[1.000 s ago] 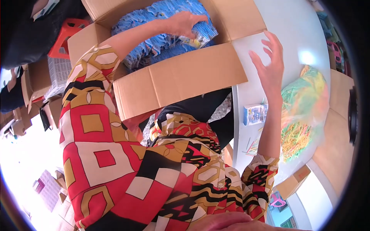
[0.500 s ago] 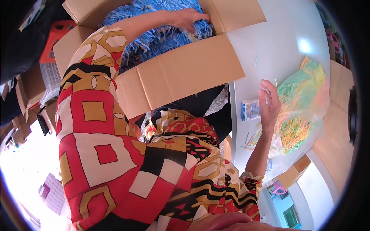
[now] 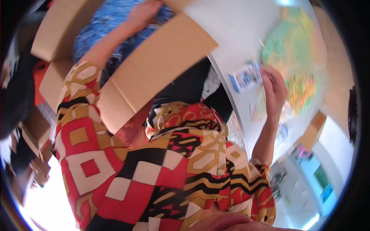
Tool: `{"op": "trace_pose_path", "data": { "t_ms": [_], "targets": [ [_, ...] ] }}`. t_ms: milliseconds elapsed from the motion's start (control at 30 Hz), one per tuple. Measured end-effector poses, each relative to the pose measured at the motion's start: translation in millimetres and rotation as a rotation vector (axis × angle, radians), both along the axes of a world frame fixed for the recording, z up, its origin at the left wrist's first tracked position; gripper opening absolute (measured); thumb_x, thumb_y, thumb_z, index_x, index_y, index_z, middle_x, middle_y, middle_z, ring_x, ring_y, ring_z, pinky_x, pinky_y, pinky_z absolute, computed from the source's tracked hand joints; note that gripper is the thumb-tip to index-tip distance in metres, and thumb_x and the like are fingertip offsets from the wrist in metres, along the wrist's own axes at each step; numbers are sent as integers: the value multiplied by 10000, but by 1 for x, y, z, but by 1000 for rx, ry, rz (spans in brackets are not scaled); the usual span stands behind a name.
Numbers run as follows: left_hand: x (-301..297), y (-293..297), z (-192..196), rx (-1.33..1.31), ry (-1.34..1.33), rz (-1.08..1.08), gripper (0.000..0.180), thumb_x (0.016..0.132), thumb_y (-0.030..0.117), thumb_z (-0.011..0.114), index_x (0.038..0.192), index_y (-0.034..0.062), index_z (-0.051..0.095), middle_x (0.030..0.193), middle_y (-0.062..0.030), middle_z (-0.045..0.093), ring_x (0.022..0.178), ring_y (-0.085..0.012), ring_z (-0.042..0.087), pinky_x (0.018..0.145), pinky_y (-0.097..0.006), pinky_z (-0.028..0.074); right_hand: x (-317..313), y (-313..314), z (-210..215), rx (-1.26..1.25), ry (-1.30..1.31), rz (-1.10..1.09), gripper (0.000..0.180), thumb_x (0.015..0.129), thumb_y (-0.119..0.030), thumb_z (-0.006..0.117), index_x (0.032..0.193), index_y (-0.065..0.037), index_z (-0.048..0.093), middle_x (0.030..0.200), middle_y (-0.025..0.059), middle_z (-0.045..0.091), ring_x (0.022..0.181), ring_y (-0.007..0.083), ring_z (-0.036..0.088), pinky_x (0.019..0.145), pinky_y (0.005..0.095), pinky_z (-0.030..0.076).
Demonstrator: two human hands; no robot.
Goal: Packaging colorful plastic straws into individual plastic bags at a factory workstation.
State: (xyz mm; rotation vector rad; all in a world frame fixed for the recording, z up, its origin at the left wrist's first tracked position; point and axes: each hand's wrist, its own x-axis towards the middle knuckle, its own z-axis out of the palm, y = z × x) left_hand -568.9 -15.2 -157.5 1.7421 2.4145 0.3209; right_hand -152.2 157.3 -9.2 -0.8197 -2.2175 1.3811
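Note:
My left hand (image 3: pixel 145 12) reaches into an open cardboard box (image 3: pixel 154 73) at the top left and rests on a heap of blue items (image 3: pixel 100 19) inside it; whether it grips any is not visible. My right hand (image 3: pixel 274 87) lies on the white table (image 3: pixel 235 30) at the right, fingers touching a small blue and white packet (image 3: pixel 246 76). Just past that hand sits a clear bag of green, yellow and orange pieces (image 3: pixel 296 65). My patterned red, black and gold sleeves fill the lower middle.
More cardboard boxes (image 3: pixel 32 138) stand at the left, with a red crate (image 3: pixel 38 77) behind the open box. A small brown box (image 3: pixel 314 131) sits at the table's right edge. The picture is blurred by motion.
My right hand came down from the raised box flap onto the table and now touches the small packet. My left hand stayed in the box. The view shifted so the box sits higher.

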Motion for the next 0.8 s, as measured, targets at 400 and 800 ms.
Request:
{"op": "trace_pose_path", "data": {
  "t_ms": [400,800],
  "targets": [
    [47,21,10,81,404,-80,704,628,329,752,1174,28,426,1056,-127,525,915,-301,582,722,-361,520,91,37,-38,-117,-99,-186,231,892,-61,547,1112,4,570,1055,71,604,949,145,577,851,280,459],
    [30,0,33,247,398,-137,812,535,323,819,1183,39,420,1010,-105,491,912,-280,588,687,-359,526,87,10,-21,-159,-83,-227,249,885,-65,556,1123,3,571,1044,52,598,953,133,560,853,270,443]
  ]
}}
